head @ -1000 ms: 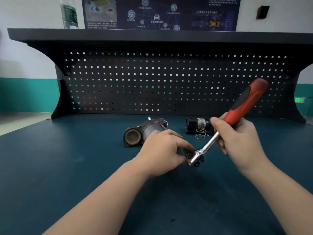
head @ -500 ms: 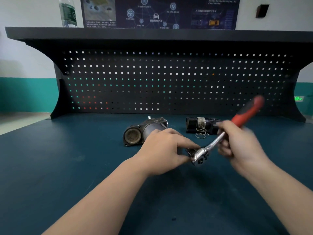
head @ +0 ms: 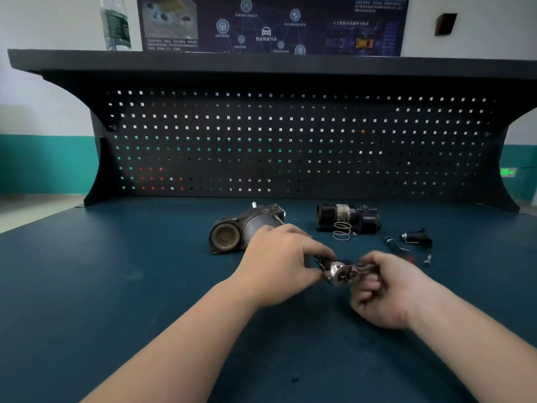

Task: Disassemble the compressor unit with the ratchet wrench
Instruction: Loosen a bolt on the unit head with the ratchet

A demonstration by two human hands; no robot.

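Compressor teardown partly done, ratchet head at frame centre.
Left hand pinches a small dark fitting; right hand curls round the ratchet wrench. Housing, black motor part, spring and bolt lie apart on the teal worktop, pegboard behind.

Both bare forearms reach in from the bench's near edge; the left hand is knuckles-up, its fingertips pinching at the right hand; that one is curled, blurred, fingers folded inward.
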